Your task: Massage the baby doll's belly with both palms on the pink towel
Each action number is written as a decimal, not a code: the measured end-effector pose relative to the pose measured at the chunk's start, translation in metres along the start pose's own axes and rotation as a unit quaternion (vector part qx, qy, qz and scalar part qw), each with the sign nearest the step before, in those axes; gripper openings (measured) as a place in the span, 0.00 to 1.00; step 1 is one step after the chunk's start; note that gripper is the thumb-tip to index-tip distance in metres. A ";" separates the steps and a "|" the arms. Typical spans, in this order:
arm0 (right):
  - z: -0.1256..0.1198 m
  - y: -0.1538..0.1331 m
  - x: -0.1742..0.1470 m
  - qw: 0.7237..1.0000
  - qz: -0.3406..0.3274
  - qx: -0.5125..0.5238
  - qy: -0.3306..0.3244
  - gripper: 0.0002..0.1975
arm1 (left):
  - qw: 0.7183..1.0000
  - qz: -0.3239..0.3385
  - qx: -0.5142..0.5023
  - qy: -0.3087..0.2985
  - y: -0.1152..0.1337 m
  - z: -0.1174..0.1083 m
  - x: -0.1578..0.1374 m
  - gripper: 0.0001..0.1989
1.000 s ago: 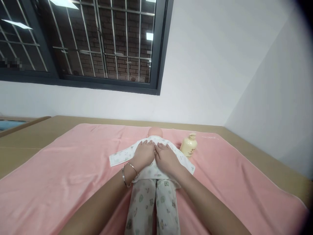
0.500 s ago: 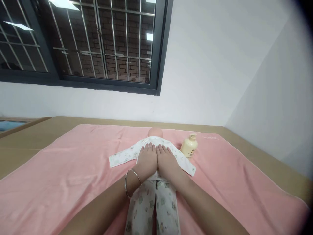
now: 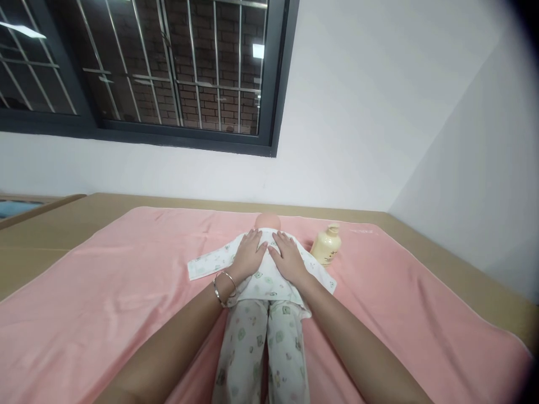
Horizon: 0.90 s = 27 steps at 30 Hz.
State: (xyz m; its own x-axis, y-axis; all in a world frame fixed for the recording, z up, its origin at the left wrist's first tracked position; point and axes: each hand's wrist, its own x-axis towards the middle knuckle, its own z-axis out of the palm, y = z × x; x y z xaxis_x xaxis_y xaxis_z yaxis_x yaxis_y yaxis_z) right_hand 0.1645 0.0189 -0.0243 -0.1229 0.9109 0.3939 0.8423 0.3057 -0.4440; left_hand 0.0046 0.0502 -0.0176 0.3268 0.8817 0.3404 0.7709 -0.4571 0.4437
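Note:
A baby doll [image 3: 266, 220] lies on a pink towel [image 3: 105, 297], head away from me, dressed in a white patterned top [image 3: 210, 262] and matching trousers [image 3: 261, 348]. My left hand [image 3: 249, 253], with a silver bangle at the wrist, rests flat on the doll's upper torso, fingers spread. My right hand [image 3: 287, 257] lies flat beside it on the same garment, fingers apart. Neither hand holds anything. Only the top of the doll's head shows beyond my fingers.
A pale yellow pump bottle [image 3: 325, 247] stands on the towel just right of the doll. The towel covers a tan surface [image 3: 50, 224] that meets white walls. A barred dark-framed window [image 3: 168, 73] is above left.
Both hands have slid from the doll's middle up toward its shoulders, and have parted slightly. The view has tilted a little.

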 end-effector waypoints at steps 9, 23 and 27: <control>0.000 0.001 -0.001 1.000 -0.003 0.003 0.006 0.30 | 1.000 0.000 0.008 0.012 0.006 -0.001 -0.001 0.26; 0.002 0.003 -0.001 1.000 -0.015 0.004 0.016 0.29 | 0.996 0.030 0.067 0.042 0.005 0.002 -0.003 0.25; 0.001 0.002 -0.001 1.000 -0.010 0.003 0.013 0.29 | 0.996 0.029 0.076 0.035 0.006 0.000 -0.004 0.26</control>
State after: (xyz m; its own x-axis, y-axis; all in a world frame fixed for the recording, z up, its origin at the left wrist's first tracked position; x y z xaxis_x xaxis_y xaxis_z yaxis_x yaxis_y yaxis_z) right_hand 0.1656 0.0187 -0.0269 -0.1262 0.8974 0.4228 0.8362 0.3256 -0.4414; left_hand 0.0080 0.0439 -0.0161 0.3379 0.8415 0.4216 0.8276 -0.4790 0.2927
